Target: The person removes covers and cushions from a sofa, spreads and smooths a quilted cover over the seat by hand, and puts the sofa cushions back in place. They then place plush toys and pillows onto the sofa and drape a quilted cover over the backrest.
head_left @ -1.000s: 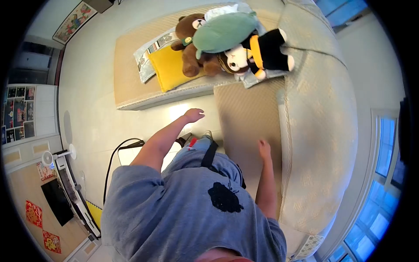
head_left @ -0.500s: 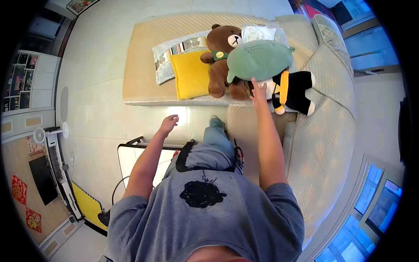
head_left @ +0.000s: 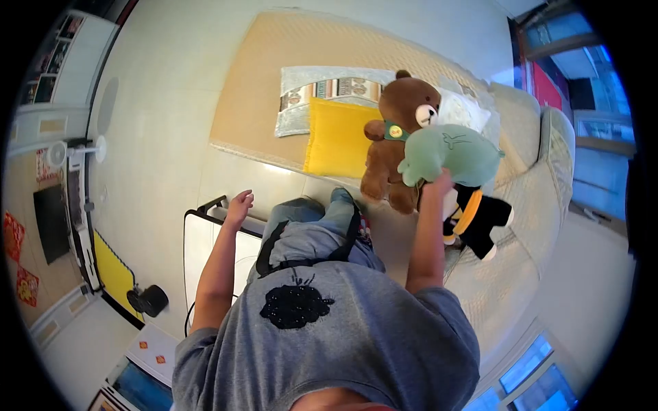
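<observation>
A green plush animal (head_left: pixel 456 152), stitched with lines on top, rests against the brown teddy bear (head_left: pixel 409 103) on the sofa. My right hand (head_left: pixel 440 183) is closed at the lower edge of the green plush, and its fingertips are partly hidden there. Just below that hand lies a plush toy in black with a yellow strap (head_left: pixel 483 222); its upper part is covered. To the left, my left hand (head_left: pixel 240 205) hangs over the floor by a white table, holding nothing, its fingers loosely bent and apart.
A yellow cushion (head_left: pixel 343 137) and a patterned grey cushion (head_left: pixel 295 103) lie left of the bear. White plastic-wrapped material (head_left: pixel 462 111) sits behind the green plush. The black-edged white table (head_left: pixel 205 253) stands close to my left arm. The sofa (head_left: pixel 253 89) extends to the right.
My right hand has gone from spread fingers beside the green plush to closed at its edge. The view has turned, and my legs have shifted. My left hand stays free.
</observation>
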{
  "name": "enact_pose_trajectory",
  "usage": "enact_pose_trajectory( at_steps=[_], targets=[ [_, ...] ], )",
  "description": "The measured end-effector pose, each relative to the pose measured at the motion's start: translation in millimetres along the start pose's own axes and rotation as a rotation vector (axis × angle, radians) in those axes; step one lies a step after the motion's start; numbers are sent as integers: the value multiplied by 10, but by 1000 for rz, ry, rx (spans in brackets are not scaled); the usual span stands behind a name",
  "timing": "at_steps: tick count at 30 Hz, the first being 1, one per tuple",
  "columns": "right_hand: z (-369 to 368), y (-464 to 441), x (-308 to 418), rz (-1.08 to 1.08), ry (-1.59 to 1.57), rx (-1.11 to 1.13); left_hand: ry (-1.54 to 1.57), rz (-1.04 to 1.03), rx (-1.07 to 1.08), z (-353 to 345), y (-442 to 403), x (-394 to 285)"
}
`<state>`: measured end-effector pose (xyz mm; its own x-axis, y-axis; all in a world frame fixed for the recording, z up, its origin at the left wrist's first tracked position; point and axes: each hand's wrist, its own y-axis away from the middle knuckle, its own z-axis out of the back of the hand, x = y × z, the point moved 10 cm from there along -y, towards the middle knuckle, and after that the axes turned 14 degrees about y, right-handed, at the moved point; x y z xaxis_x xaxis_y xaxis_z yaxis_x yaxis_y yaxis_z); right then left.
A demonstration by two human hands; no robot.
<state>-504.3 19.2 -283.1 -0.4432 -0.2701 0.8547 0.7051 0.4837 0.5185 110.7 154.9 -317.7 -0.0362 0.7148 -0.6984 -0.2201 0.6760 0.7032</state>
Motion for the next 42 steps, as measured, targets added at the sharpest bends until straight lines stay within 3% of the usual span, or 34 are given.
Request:
enact_pose_trajectory(
  at_steps=[3, 6, 10, 13, 15, 19, 20, 22, 23, 25, 29, 31, 35, 37, 40, 42],
  targets=[
    [-654, 783, 804, 111, 70, 117, 47, 21, 45, 148, -11, -60],
    [-1322, 1328, 859, 172, 196, 240, 51, 51, 42, 508, -126, 59],
    [-2224, 1946, 354, 353, 393, 379, 55, 79, 37, 1246, -396, 258],
    [-2910, 2476, -288, 300, 467, 507, 38, 68, 24, 1956, -539, 204],
    [-3399, 2836, -700, 617, 740, 625, 34, 67, 5, 2401, -668, 109],
    [-4363, 4146, -1326, 414, 664, 1037, 260, 1, -61, 3010, -882, -699],
    [-4463, 4302, -1459, 417, 664, 1038, 379, -4, -94, 3073, -922, -943],
    [-4752, 4824, -1669, 661, 734, 1245, 471, -17, -48, 3157, -1083, -1400],
    [-4861, 4995, -1637, 671, 733, 1244, 552, -81, 23, 3135, -1167, -1666],
    [-5126, 5649, -1607, 1003, 936, 1466, 618, -108, 98, 3175, -1357, -1951],
    [-5740, 5854, -1904, 999, 988, 1376, 664, -181, 208, 3391, -1522, -2487],
    [-6083, 5538, -2348, 639, 1003, 1267, 512, -257, 257, 3428, -1576, -2798],
    [-6894, 5191, -2927, 483, 898, 1054, 217, -255, 391, 3584, -2101, -3026],
    [-6940, 4951, -3496, -108, 687, 875, 70, -280, 411, 3723, -2355, -3142],
    [-7180, 5063, -3224, -246, 447, 826, -8, -176, 446, 4007, -2676, -3395],
    [-7213, 4899, -3154, -248, 388, 726, 97, -128, 392, 4313, -2968, -3473]
  ],
)
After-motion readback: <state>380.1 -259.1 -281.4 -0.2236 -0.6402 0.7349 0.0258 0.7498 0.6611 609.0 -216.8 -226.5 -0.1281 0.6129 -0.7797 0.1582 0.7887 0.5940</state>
